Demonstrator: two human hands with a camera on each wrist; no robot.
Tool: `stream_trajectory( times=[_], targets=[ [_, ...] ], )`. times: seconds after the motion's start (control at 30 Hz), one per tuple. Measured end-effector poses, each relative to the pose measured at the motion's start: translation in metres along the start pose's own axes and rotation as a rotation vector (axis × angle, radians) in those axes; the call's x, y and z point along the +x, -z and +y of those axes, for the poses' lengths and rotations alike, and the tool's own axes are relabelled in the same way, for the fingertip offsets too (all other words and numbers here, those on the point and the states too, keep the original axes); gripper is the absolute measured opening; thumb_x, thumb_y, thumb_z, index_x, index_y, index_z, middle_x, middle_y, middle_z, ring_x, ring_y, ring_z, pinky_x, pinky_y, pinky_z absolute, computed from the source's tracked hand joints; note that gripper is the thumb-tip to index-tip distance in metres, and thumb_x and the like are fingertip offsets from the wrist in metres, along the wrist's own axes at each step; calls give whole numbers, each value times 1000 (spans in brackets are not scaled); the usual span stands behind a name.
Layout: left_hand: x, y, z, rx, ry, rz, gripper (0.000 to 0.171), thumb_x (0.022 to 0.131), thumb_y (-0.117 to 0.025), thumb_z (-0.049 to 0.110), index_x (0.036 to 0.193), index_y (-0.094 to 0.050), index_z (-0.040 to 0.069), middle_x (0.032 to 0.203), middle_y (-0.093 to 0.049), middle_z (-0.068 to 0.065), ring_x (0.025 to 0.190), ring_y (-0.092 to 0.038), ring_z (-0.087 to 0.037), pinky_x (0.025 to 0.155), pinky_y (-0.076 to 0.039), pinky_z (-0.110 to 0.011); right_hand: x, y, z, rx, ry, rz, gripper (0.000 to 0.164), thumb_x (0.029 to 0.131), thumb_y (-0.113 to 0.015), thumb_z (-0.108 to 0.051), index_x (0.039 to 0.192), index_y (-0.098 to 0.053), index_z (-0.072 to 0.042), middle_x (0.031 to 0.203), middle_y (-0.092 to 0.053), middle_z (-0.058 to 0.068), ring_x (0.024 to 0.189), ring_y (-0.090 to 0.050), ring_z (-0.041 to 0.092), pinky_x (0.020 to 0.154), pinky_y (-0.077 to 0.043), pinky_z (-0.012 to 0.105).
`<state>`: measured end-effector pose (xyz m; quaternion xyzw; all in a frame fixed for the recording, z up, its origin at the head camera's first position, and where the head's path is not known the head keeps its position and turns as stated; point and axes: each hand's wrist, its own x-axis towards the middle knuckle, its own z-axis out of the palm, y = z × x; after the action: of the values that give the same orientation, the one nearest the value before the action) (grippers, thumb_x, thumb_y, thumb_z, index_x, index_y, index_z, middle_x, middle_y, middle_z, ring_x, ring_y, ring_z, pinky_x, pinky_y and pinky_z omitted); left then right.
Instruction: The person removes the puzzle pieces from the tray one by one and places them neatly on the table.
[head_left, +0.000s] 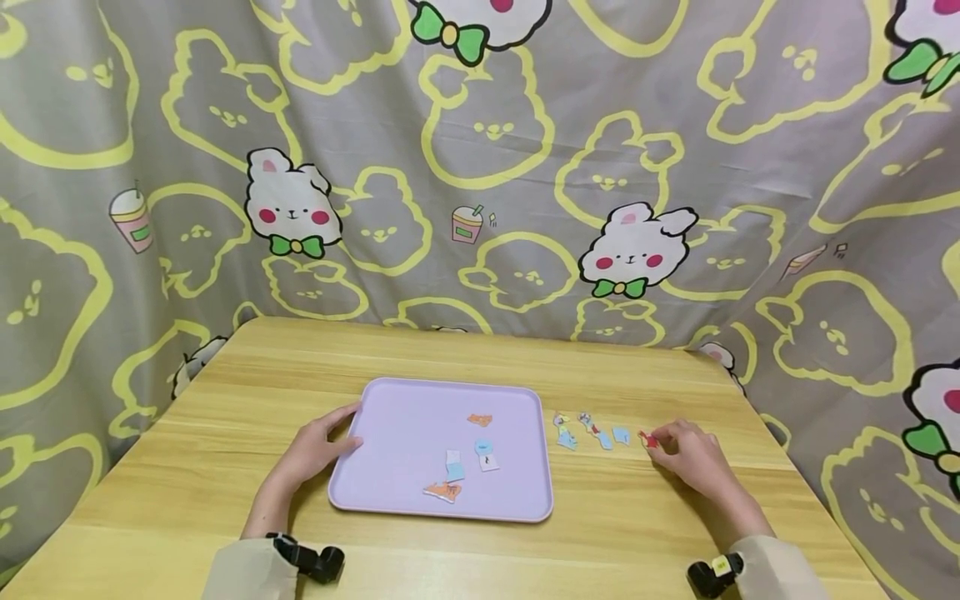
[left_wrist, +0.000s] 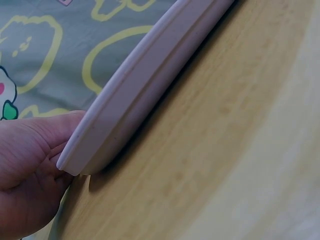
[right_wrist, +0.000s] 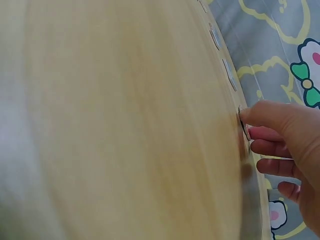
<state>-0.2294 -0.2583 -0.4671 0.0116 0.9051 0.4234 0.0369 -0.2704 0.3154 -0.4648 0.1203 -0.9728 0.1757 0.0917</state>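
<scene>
A lilac tray (head_left: 405, 433) lies on the wooden table, and my left hand (head_left: 313, 446) holds its left edge. In the left wrist view, the hand (left_wrist: 30, 165) grips the tray's corner (left_wrist: 115, 105). My right hand (head_left: 693, 458) pinches a small red cutout piece (head_left: 648, 438) at the right end of a row of pieces. Seen from the right wrist, the thumb and forefinger of that hand (right_wrist: 287, 142) meet at the piece's thin edge (right_wrist: 243, 124). On the tray lie an orange piece (head_left: 480, 419), a blue-and-white pair (head_left: 454, 468) and an orange shoe-shaped piece (head_left: 444, 492).
Right of the tray, several small pieces lie on the table (head_left: 615, 525), among them a light blue piece (head_left: 621, 436) and a blue-yellow piece (head_left: 566, 435). A grey curtain (head_left: 375, 108) with rabbit prints hangs behind the table and along its sides.
</scene>
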Motion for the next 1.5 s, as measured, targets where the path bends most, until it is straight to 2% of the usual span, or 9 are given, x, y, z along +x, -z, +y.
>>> stream_trajectory(
  times=[0.2,0.4,0.43,0.53,0.63,0.73,0.9,1.23,1.5],
  targets=[
    [-1,0,-1,7,-2,1,62,94,-65,20,149,-40,7,154,-37,-25,144,-28,-47,117,-27,-62,-1,-1,-2,-31,18,24,24,81,-77,-23,97,-74,-5,89,-65,5,81,-60,24,70,-37,40],
    [-1,-1,-1,5,-1,5,62,94,-65,20,149,-41,7,153,-37,-25,144,-28,-47,117,-27,-61,-1,-1,-12,-4,60,81,27,83,-76,-19,102,-72,-1,91,-69,9,89,-64,30,80,-48,54],
    [-1,-1,-1,5,-2,5,62,94,-65,20,149,-41,7,153,-37,-25,144,-28,-47,117,-27,-61,0,-1,-14,3,68,86,27,83,-76,-19,103,-72,0,90,-69,8,89,-63,29,81,-49,53],
    [-1,-1,-1,10,-4,6,62,94,-65,20,149,-41,7,153,-37,-25,144,-29,-48,117,-28,-62,3,-4,-21,22,90,98,28,84,-76,-20,104,-72,0,86,-68,5,83,-60,22,76,-51,44],
    [0,-1,-1,10,-4,6,61,94,-65,19,149,-41,8,153,-38,-25,144,-29,-47,117,-28,-62,5,-9,-30,41,110,100,29,84,-76,-21,104,-72,-1,81,-64,2,75,-53,14,66,-47,30],
    [0,-1,-1,8,-4,5,61,94,-65,19,149,-41,8,154,-37,-25,144,-29,-47,117,-27,-61,6,-13,-41,73,127,93,29,84,-76,-20,105,-71,-1,85,-65,2,75,-53,12,63,-46,25],
    [1,-1,-2,1,-5,6,61,94,-65,19,149,-41,8,154,-37,-25,144,-28,-47,117,-27,-61,8,-20,-63,119,176,91,27,84,-77,-19,104,-72,-1,89,-69,4,79,-59,14,67,-52,26],
    [1,-2,-3,3,-13,11,61,94,-65,18,149,-41,7,154,-37,-25,144,-28,-47,118,-27,-61,14,-34,-95,135,239,101,31,81,-79,-22,105,-72,-4,86,-66,0,77,-55,12,69,-45,27],
    [1,-1,-1,-12,-5,7,61,94,-65,17,149,-40,7,154,-36,-24,145,-27,-47,118,-26,-61,20,-45,-116,161,261,103,35,81,-79,-25,109,-71,-6,96,-69,4,85,-60,16,78,-43,33]
  ],
)
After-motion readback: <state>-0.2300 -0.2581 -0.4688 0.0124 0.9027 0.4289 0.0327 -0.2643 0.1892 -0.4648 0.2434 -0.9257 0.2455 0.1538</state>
